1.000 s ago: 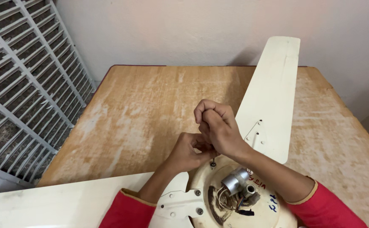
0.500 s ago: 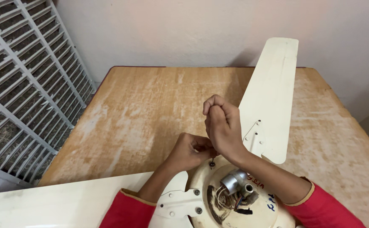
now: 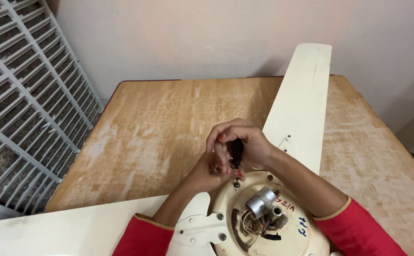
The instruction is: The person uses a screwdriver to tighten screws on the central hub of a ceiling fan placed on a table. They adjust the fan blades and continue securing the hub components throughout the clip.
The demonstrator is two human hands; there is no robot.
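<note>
Head view: a person's right hand [image 3: 245, 144] closes its grip on a black-handled screwdriver [image 3: 236, 152], tip down at the rim of a cream ceiling-fan motor housing [image 3: 264, 227]; the left hand [image 3: 211, 171] pinches narrowly at the tip, what it holds hidden. The tip could slip off the smooth painted metal toward those fingers. Flat cream blades [image 3: 297, 109] fan out from the housing over a worn, scuffed wooden worktop [image 3: 159, 128]

A worn wooden table [image 3: 159, 128] carries a cream ceiling fan [image 3: 297, 114], blades spread across it.
</note>
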